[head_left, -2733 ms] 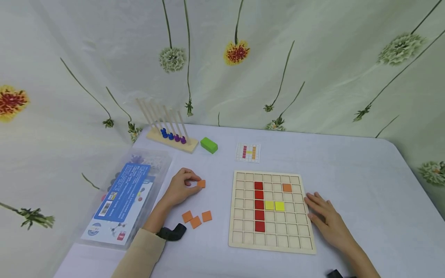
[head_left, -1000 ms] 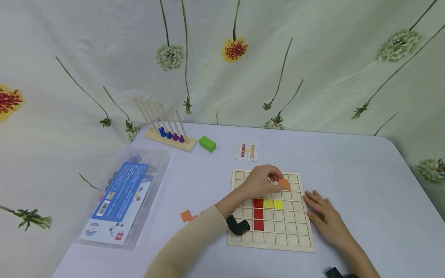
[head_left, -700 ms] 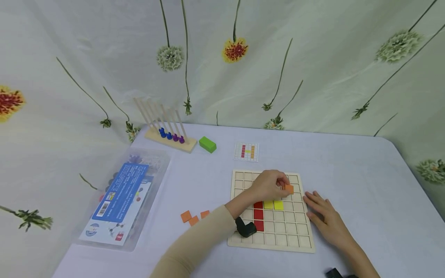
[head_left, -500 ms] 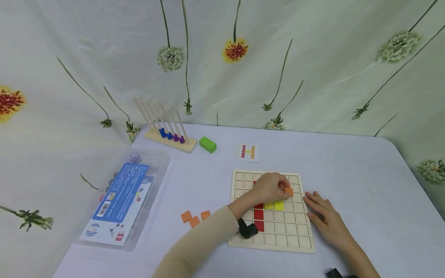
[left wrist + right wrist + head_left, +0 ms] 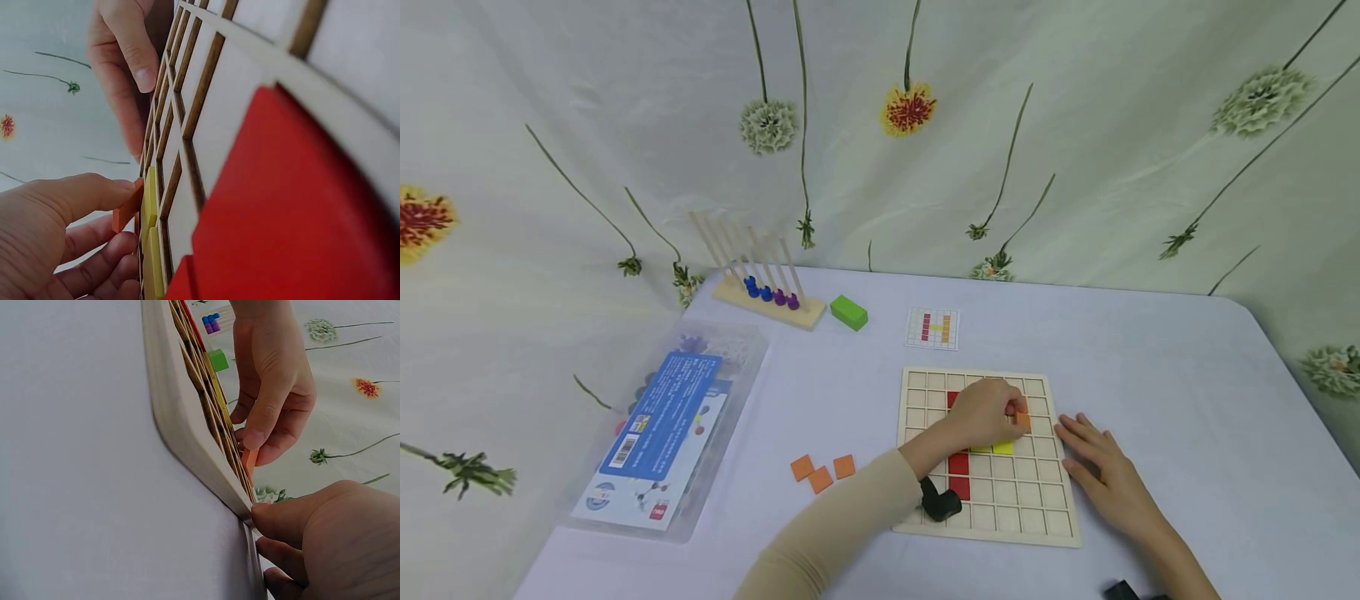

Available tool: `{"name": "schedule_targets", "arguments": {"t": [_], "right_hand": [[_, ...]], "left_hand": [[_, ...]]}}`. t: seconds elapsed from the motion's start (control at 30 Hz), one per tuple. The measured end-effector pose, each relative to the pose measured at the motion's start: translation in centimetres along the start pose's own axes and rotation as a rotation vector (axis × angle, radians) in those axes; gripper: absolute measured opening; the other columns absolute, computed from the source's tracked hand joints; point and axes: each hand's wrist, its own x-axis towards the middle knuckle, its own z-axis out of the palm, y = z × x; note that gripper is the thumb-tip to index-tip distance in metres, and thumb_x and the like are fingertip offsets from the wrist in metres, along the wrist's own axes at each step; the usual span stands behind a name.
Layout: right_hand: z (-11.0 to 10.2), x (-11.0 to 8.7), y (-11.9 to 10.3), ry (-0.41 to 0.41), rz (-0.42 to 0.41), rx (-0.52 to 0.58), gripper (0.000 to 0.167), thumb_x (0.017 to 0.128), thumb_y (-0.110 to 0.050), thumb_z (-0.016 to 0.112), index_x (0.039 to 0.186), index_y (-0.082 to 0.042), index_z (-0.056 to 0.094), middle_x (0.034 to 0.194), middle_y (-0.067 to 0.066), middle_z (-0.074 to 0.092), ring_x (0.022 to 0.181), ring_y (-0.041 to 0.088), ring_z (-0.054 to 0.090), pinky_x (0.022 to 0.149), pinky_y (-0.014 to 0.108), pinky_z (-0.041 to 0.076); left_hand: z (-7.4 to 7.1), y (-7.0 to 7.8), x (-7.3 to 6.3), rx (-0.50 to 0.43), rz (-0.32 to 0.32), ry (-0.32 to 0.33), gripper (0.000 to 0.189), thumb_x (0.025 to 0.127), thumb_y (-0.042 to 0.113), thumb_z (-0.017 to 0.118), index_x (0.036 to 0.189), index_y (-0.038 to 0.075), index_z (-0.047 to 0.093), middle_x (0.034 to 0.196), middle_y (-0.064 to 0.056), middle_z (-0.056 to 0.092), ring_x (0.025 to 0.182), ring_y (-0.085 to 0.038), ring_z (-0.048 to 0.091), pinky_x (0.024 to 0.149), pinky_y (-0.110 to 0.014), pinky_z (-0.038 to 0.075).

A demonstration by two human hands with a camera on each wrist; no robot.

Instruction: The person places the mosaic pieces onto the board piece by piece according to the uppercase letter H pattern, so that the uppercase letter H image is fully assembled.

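Observation:
My left hand (image 5: pixel 981 412) is over the upper right part of the wooden grid board (image 5: pixel 1030 493), pinching a square orange tile (image 5: pixel 1022 422) between thumb and fingers. In the left wrist view the tile (image 5: pixel 128 206) stands tilted against the board beside the yellow tiles (image 5: pixel 150 206). A column of red tiles (image 5: pixel 958 465) lies in the grid, partly covered by this hand. An orange tile placed higher up is mostly hidden behind the fingers. Against the board's right edge rests my right hand (image 5: pixel 1105 471), its fingers extended; the right wrist view shows its thumb (image 5: pixel 281 515) touching the rim.
Three loose orange tiles (image 5: pixel 821 478) lie left of the board. Behind it is a small pattern card (image 5: pixel 932 328). A green block (image 5: pixel 849 312), a peg stand with beads (image 5: pixel 767 304) and a clear plastic box (image 5: pixel 662 442) occupy the left side.
My left hand picked up an orange tile at the left, carried it right over the board, then lowered it slightly toward the cell below the placed orange one. The right hand stayed put.

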Motion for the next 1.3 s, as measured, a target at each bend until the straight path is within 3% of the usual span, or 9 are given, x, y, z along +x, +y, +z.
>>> {"name": "schedule_targets", "arguments": {"t": [0.3,0.47,0.6,0.73,0.83,0.9,1.07,1.3], "right_hand": [[0.0,0.0,-0.1,-0.005,0.006,-0.001,0.044,0.091,-0.006,0.064,0.133,0.002,0.057,0.144,0.026,0.047,0.144,-0.01,0.014,0.113,0.067,0.01],[0.0,0.1,-0.2,-0.002,-0.005,0.004,0.044,0.091,-0.005,0.064,0.133,0.002,0.057,0.143,0.026,0.047,0.141,-0.015,0.012,0.113,0.068,0.01],[0.0,0.1,-0.2,-0.008,-0.003,0.002,0.044,0.091,-0.005,0.063,0.134,0.002,0.056,0.144,0.027,0.047,0.144,-0.009,0.014,0.113,0.068,0.01],[-0.1,0.1,-0.2,-0.017,0.02,-0.008,0.044,0.092,-0.006,0.063,0.135,0.002,0.055,0.145,0.026,0.046,0.15,0.02,0.021,0.114,0.067,0.009],[-0.1,0.1,-0.3,-0.013,0.024,-0.012,0.045,0.091,-0.006,0.063,0.135,0.002,0.055,0.145,0.026,0.046,0.147,0.035,0.025,0.115,0.066,0.008],[-0.1,0.1,-0.3,-0.007,0.021,-0.014,0.044,0.091,-0.006,0.063,0.134,0.002,0.056,0.144,0.026,0.046,0.147,0.032,0.026,0.116,0.064,0.008],[-0.1,0.0,-0.1,-0.01,0.009,-0.015,0.045,0.092,-0.007,0.063,0.135,0.002,0.055,0.144,0.026,0.046,0.15,0.013,0.021,0.117,0.062,0.008],[-0.2,-0.2,0.0,-0.025,0.008,-0.011,0.045,0.093,-0.008,0.062,0.136,0.002,0.054,0.145,0.026,0.045,0.144,-0.009,0.012,0.116,0.064,0.007]], "left_hand": [[0.4,-0.1,0.1,0.063,0.023,0.015,0.011,0.081,0.026,0.076,0.088,0.018,0.072,0.073,0.01,0.056,0.071,-0.004,0.048,0.058,-0.015,0.035],[0.0,0.0,0.0,0.145,-0.001,0.018,0.02,0.079,0.031,0.078,0.094,0.019,0.073,0.084,0.009,0.061,0.079,-0.006,0.05,0.061,-0.016,0.037],[-1.9,0.4,-0.4,0.164,-0.016,0.014,0.03,0.079,0.035,0.079,0.102,0.018,0.073,0.091,0.007,0.062,0.085,-0.008,0.051,0.066,-0.016,0.039],[-4.8,0.6,-1.6,0.106,-0.007,0.041,0.034,0.081,0.035,0.077,0.109,0.015,0.073,0.096,0.002,0.064,0.087,-0.009,0.052,0.07,-0.016,0.042],[-7.0,0.3,-3.2,0.04,-0.006,0.092,0.035,0.081,0.034,0.077,0.11,0.015,0.072,0.099,0.0,0.065,0.091,-0.011,0.055,0.073,-0.018,0.044],[-8.3,-0.3,-4.8,-0.009,-0.011,0.136,0.035,0.081,0.032,0.078,0.11,0.014,0.072,0.099,0.0,0.064,0.094,-0.014,0.056,0.077,-0.022,0.045],[-10.6,-2.7,-9.5,-0.105,-0.036,0.28,0.036,0.078,0.026,0.081,0.11,0.011,0.071,0.101,0.0,0.064,0.094,-0.019,0.059,0.078,-0.028,0.049],[-12.1,-6.8,-16.3,-0.147,-0.134,0.455,0.042,0.077,0.017,0.082,0.115,0.01,0.067,0.109,-0.003,0.065,0.094,-0.021,0.06,0.078,-0.036,0.054]]}}
